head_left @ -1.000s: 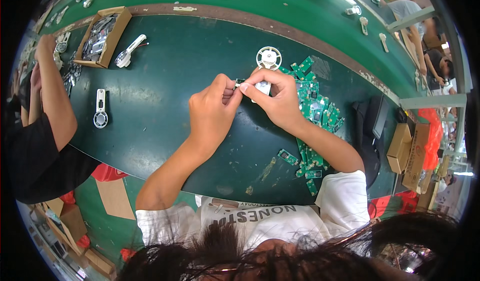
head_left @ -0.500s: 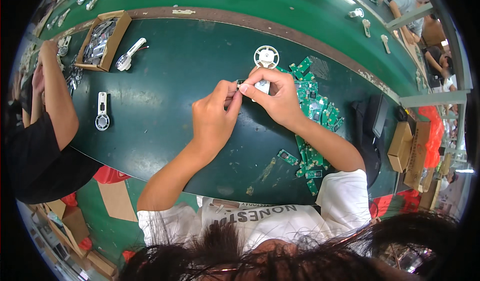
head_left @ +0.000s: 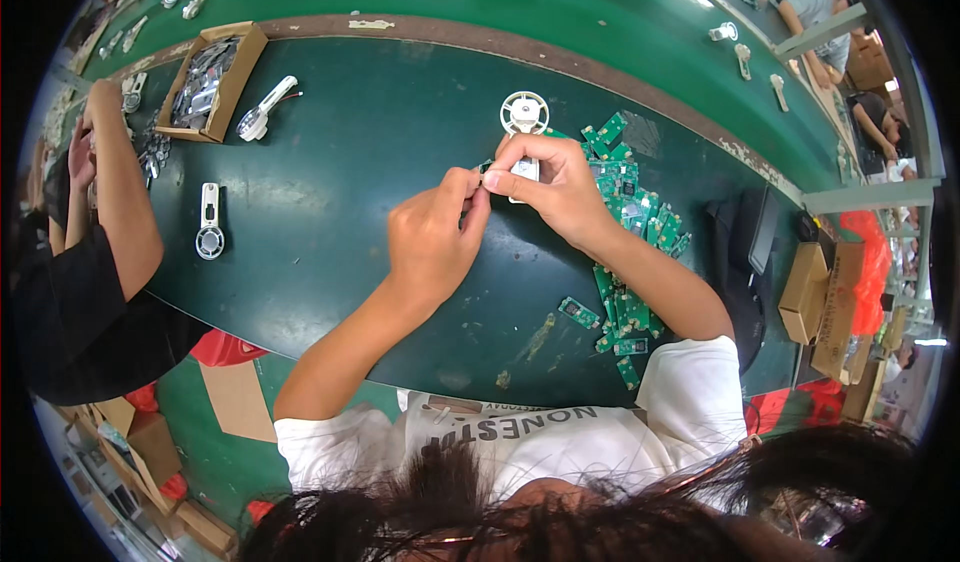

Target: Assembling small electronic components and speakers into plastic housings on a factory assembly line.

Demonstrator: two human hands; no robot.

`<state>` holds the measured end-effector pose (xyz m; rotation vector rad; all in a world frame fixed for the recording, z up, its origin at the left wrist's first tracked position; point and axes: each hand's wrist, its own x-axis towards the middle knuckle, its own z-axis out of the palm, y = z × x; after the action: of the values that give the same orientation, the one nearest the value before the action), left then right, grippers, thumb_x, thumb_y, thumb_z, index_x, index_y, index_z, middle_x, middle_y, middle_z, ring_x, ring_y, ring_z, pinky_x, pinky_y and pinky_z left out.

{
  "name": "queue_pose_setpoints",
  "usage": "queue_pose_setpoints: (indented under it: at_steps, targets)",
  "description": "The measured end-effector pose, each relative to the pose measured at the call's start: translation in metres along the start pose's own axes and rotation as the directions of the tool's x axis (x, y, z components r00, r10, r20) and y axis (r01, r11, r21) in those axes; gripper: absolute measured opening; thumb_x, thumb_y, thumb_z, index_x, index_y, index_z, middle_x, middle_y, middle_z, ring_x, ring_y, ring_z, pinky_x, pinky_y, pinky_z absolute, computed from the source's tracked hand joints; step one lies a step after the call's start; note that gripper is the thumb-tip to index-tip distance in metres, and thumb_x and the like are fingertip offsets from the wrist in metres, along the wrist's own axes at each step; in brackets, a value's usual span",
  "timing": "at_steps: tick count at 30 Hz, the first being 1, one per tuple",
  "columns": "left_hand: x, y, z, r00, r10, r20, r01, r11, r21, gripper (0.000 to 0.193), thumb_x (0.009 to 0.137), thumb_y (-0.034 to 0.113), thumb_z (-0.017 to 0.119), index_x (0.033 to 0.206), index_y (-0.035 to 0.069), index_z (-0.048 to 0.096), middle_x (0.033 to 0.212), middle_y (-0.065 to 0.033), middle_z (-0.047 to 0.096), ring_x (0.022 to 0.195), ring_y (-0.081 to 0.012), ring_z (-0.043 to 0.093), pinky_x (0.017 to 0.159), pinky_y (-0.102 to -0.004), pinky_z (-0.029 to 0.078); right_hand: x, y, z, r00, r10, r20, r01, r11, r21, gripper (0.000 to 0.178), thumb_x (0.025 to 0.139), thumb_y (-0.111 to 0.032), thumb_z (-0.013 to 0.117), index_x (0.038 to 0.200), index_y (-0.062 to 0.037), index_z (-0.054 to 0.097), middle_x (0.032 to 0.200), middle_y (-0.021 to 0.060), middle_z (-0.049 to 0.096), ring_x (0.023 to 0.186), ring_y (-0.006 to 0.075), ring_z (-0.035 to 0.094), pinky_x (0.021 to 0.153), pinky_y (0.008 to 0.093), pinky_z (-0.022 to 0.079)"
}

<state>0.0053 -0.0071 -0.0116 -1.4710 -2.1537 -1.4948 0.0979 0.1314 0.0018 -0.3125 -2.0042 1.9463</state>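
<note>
By the left hand (head_left: 435, 227), a mostly hidden circuit board (head_left: 485, 168) is apparently pinched at the fingertips, likely light, stiff, fragile, best held by its edges. Just right of these, the right hand (head_left: 550, 184) is closed, thumb pressed to forefinger.
</note>
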Motion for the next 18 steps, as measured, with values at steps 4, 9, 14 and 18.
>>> queue_pose_setpoints:
  at_steps: [4,9,14,18]
  targets:
    - [0.004,0.003,-0.002,0.999,0.039,-0.016,-0.039,0.999,-0.032,0.017,0.076,0.0,0.069,0.088,0.004,0.058,0.065,-0.0067,0.062,0.054,-0.0196,0.063,0.05,-0.0287,0.05,0.0,-0.002,-0.001,1.0,-0.011,0.026,0.01,0.999,0.039,0.006,0.084,-0.003,0.067,0.082,0.0014,0.064,0.08,0.0026,0.06,0.075,0.0082,0.053,0.066,0.0244,0.042]
    - [0.026,0.008,-0.021,0.957,-0.291,0.012,0.28,0.908,-0.312,0.007,0.079,-0.001,0.066,0.085,0.0,0.063,0.085,-0.0062,0.06,0.071,-0.0105,0.059,0.056,-0.0248,0.053,-0.002,-0.022,0.003,0.949,-0.314,-0.012,0.278,0.858,-0.431,0.021,0.086,-0.004,0.064,0.106,-0.0039,0.068,0.092,0.0078,0.064,0.083,0.0152,0.058,0.076,0.0292,0.046]
    - [0.033,0.003,-0.031,0.772,-0.388,0.504,0.634,0.412,-0.654,0.01,0.089,0.007,0.06,0.083,-0.001,0.059,0.099,-0.005,0.058,0.088,-0.0116,0.057,0.072,-0.0297,0.056,-0.003,-0.008,-0.003,0.805,-0.585,0.094,0.431,0.469,-0.771,0.045,0.08,0.0,0.062,0.123,-0.014,0.063,0.105,0.0054,0.065,0.095,0.026,0.056,0.078,0.0374,0.037]
    - [0.016,0.003,-0.021,0.64,-0.276,0.717,0.756,0.059,-0.652,0.009,0.09,0.007,0.059,0.082,0.003,0.055,0.101,-0.0043,0.059,0.092,-0.0121,0.059,0.077,-0.0352,0.058,0.0,0.002,0.0,0.872,-0.478,0.107,0.417,0.612,-0.671,0.039,0.086,-0.009,0.058,0.122,-0.0207,0.065,0.114,0.0063,0.063,0.108,0.0249,0.055,0.089,0.037,0.036]
